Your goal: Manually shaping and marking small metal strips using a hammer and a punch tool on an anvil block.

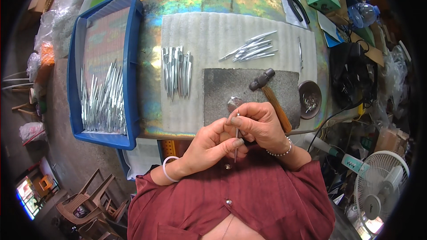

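Observation:
Close to my chest, both hands are closed on one slim silver metal piece, which stands roughly upright. My left hand pinches its lower part between thumb and fingers. Higher up, the thumb and fingertips of my right hand grip its top end; whether they also hold a tiny part cannot be made out. Just beyond my hands lies a dark grey slab with a round metal disc on it. A wooden-handled ball-peen hammer rests across the slab, near my right hand.
A row of slim metal pieces and a loose pile of them lie on white foam. At left, a blue tray holds many more. A brown bowl of small parts, pliers and a fan are at right.

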`<state>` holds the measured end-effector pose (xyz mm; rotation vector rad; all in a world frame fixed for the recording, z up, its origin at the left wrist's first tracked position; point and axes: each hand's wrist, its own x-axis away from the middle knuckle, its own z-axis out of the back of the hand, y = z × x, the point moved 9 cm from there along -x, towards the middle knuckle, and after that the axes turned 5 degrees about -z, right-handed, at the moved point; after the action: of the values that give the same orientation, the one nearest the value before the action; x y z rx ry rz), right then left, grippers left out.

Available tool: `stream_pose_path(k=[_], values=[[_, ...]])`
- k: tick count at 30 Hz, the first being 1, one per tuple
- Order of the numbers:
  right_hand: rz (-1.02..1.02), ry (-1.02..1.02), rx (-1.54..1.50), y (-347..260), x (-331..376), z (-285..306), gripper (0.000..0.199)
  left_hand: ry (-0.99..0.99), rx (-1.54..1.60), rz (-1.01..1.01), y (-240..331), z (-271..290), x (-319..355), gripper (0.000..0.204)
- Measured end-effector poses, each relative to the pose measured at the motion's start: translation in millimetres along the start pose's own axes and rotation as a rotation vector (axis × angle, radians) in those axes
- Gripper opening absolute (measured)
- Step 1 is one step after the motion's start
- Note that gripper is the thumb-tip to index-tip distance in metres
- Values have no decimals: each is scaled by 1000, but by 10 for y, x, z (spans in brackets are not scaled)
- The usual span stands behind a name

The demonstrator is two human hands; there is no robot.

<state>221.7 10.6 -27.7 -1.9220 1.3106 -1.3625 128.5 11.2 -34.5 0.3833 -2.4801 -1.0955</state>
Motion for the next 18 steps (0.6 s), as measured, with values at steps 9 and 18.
stream_pose_path(k=[9, 18], values=[[11, 29, 33, -18, -7, -28, 14, -43, 106, 3, 50, -33, -3, 34], [94, 62, 0, -73, 1, -6, 12, 15, 152, -12, 28, 73, 37, 26]])
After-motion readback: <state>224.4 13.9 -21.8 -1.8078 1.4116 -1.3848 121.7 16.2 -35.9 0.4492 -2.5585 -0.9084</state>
